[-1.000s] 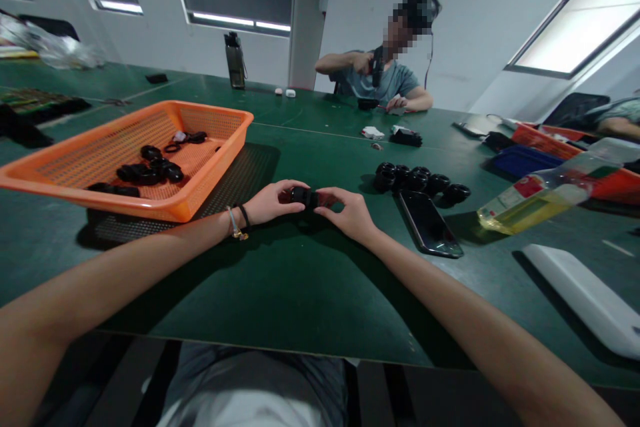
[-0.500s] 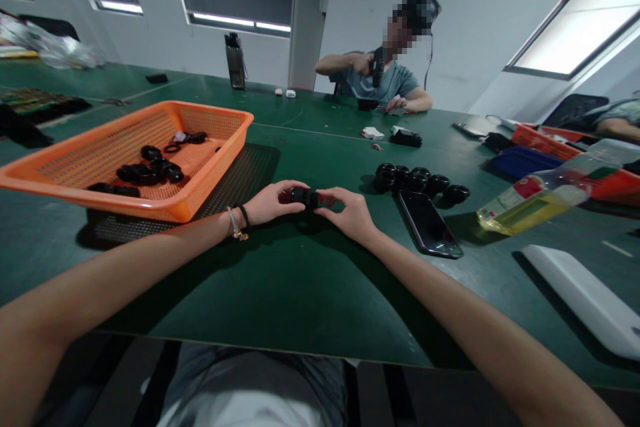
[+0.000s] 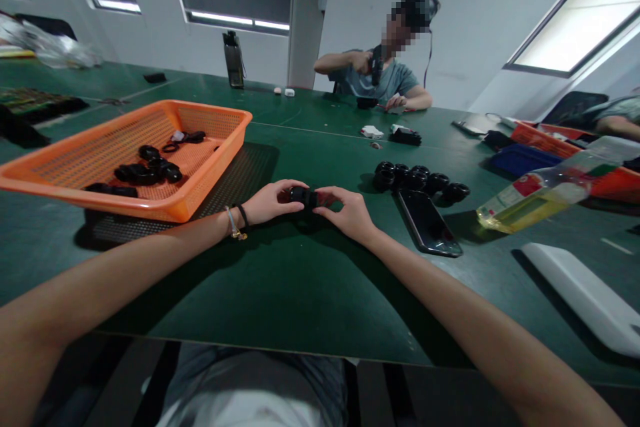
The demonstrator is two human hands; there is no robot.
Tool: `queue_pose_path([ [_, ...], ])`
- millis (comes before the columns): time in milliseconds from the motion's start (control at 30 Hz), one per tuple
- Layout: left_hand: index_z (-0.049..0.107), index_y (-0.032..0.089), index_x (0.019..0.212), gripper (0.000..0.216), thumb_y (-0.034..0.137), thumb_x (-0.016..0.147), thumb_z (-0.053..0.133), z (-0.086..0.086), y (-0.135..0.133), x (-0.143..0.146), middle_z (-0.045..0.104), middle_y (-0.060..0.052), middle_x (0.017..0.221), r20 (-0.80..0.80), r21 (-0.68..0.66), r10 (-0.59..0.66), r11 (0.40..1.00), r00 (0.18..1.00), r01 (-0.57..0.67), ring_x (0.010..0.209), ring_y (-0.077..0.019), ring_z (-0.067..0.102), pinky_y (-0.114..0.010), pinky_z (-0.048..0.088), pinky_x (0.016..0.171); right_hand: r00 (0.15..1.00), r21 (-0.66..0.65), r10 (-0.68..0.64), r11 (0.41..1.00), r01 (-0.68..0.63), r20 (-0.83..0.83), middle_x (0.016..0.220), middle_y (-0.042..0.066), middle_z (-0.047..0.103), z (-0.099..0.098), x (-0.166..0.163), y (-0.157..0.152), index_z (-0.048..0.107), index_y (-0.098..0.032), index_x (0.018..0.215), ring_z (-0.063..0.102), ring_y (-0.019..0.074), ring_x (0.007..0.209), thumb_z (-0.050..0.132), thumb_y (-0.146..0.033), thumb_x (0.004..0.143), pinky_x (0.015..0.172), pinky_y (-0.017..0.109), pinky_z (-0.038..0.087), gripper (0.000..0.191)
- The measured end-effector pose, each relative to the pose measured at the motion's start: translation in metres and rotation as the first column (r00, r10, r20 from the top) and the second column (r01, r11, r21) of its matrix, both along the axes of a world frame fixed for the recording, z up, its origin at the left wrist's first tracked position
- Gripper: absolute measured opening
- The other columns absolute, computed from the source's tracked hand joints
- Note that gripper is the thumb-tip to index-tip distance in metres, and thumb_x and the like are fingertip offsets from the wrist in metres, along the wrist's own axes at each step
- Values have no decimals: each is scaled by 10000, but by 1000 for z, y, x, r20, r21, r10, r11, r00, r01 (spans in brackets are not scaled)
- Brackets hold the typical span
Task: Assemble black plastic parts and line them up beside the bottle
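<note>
A small black round part [image 3: 303, 197] sits just above the green table [image 3: 280, 287], pinched from both sides. My left hand [image 3: 273, 202] grips its left end with curled fingers. My right hand [image 3: 347, 212] closes on its right end with thumb and fingertips. An orange mesh basket [image 3: 200, 193] to the left holds several similar black parts [image 3: 147, 172]. A row of several black parts [image 3: 420, 180] lies to the right of my hands, behind a dark phone [image 3: 429, 221].
A bottle of yellow liquid [image 3: 540, 199] lies at the right, with a white flat object [image 3: 585, 293] nearer the edge. Across the table a person [image 3: 380, 77] handles a dark tool. More trays [image 3: 560, 147] stand far right; a dark bottle [image 3: 234, 60] stands at the back.
</note>
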State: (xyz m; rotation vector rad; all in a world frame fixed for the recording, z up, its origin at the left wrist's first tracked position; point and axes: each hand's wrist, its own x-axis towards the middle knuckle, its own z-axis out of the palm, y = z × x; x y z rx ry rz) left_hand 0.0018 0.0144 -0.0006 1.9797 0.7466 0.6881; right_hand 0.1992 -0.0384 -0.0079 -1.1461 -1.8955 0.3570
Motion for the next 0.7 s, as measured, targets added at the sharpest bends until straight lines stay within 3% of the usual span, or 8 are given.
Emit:
queue_pose_path([
  [333,535,138,1103,464,328,693,639,1,0,0,603,-73,1023,-4,-17,5,1000,1000,-5,861,-162,578,-309,460,791,1000,-11,-1,1000,1,6,762,17,689,2,0,0,651,-192,921,629,151,668,675,-226,692,660,309,523,232],
  [700,529,139,1116,471,336,701,633,0,1,0,608,-75,1031,-6,-10,3,1000,1000,-3,859,-163,585,-312,463,794,998,63,1,998,-5,59,797,21,679,3,2,-1,664,-213,939,622,160,710,669,-219,697,682,321,516,242],
])
